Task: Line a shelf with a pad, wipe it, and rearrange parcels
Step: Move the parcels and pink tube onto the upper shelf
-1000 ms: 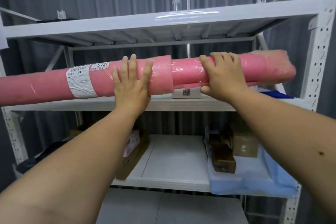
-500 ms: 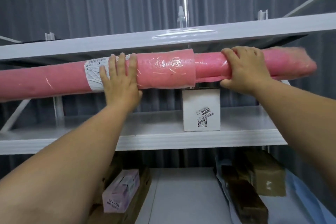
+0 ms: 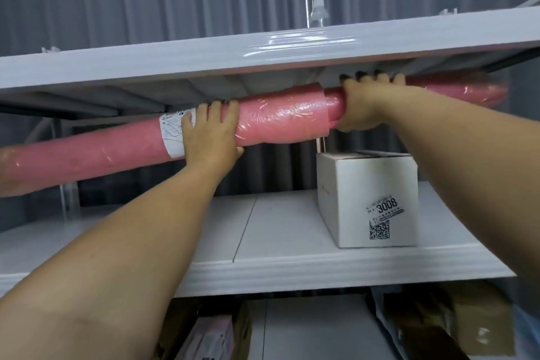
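A long pink roll [image 3: 280,120] wrapped in clear film, with a white label near its left part, is held up just below the underside of the top shelf [image 3: 263,52]. My left hand [image 3: 210,134] grips the roll beside the label. My right hand [image 3: 365,102] grips the thinner right part of the roll, its fingers curled over the top. The roll slopes up to the right; its left end runs past the frame edge. Below it, a white box [image 3: 368,199] marked 3008 stands on the middle shelf [image 3: 277,228].
The lowest shelf holds a pink carton [image 3: 207,339] at the left and brown parcels [image 3: 455,321] at the right. A grey curtain hangs behind the rack. The left part of the middle shelf carries nothing.
Both hands have lifted the pink roll from the middle shelf up to just under the top shelf. The white box has come into full view.
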